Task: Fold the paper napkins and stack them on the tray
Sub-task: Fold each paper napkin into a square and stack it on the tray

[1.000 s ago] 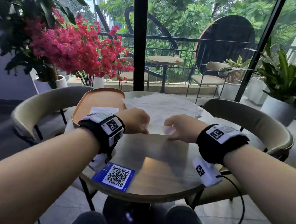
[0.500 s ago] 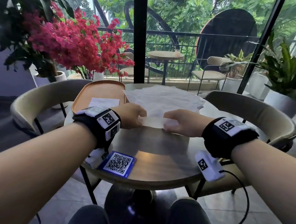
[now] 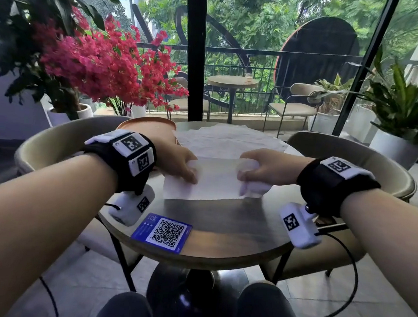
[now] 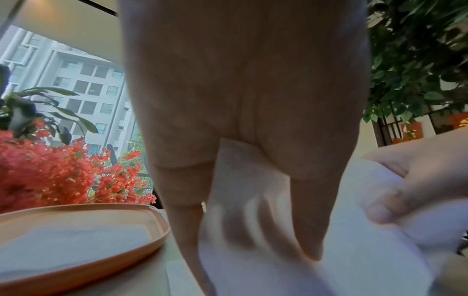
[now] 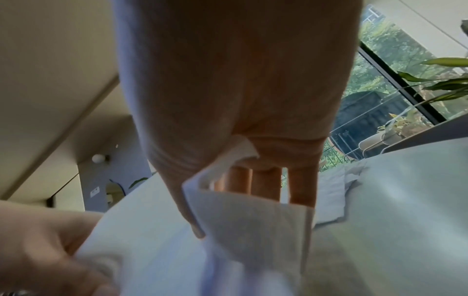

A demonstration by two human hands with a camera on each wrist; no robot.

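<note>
A white paper napkin (image 3: 213,181) is stretched between my two hands above the middle of the round table (image 3: 222,226). My left hand (image 3: 179,164) pinches its left edge, the paper running between thumb and fingers (image 4: 243,180). My right hand (image 3: 255,171) pinches the right edge, which curls over its fingers (image 5: 253,216). Behind the held napkin lies a loose pile of unfolded napkins (image 3: 227,141). The orange tray (image 3: 144,126) sits at the table's back left and holds a folded napkin (image 4: 73,242).
A blue QR-code card (image 3: 162,231) lies near the table's front edge. Beige chairs (image 3: 59,133) curve round the table on both sides. Red flowers (image 3: 104,66) and potted plants (image 3: 402,105) stand beyond, before a glass wall.
Both hands have drawn the napkin toward me and moved apart, so it now spreads wider between them. The head view has shifted slightly.
</note>
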